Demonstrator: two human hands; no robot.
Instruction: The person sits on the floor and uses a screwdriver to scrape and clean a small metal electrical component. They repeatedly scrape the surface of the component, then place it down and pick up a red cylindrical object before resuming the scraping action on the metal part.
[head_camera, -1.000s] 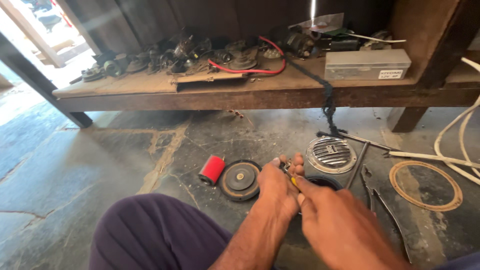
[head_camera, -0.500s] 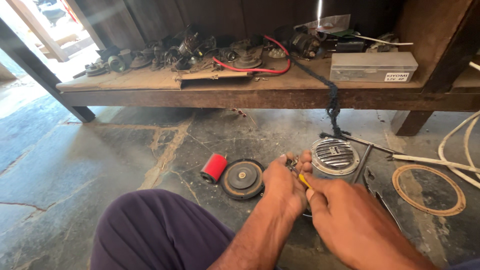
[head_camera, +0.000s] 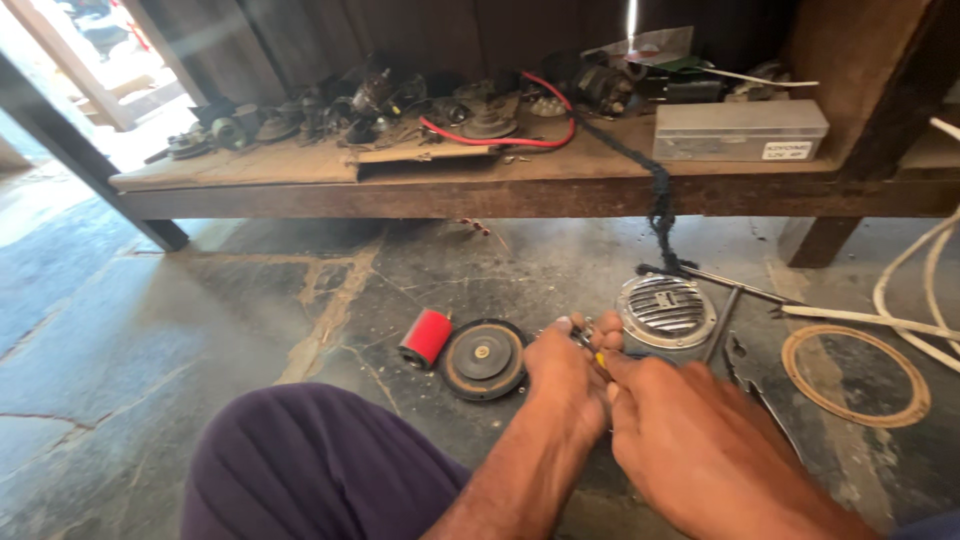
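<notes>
both hands meet low on the floor, left hand (head_camera: 565, 375) and right hand (head_camera: 690, 440) pinched shut on a small yellow-tipped part (head_camera: 598, 360). the dark round disc (head_camera: 484, 358) lies just left of the left hand, nearer than the ribbed horn cover (head_camera: 666, 310) beyond the fingers

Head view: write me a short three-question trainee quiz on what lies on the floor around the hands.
1. True or false: the red cylinder lies left of the dark disc.
2. Which thing lies farthest right on the floor? A) chrome grille B) tan ring gasket C) dark disc
3. Fill in: the left hand and right hand meet around a small tool with a ____ handle.

Key: 1 true; 2 B; 3 yellow.
</notes>
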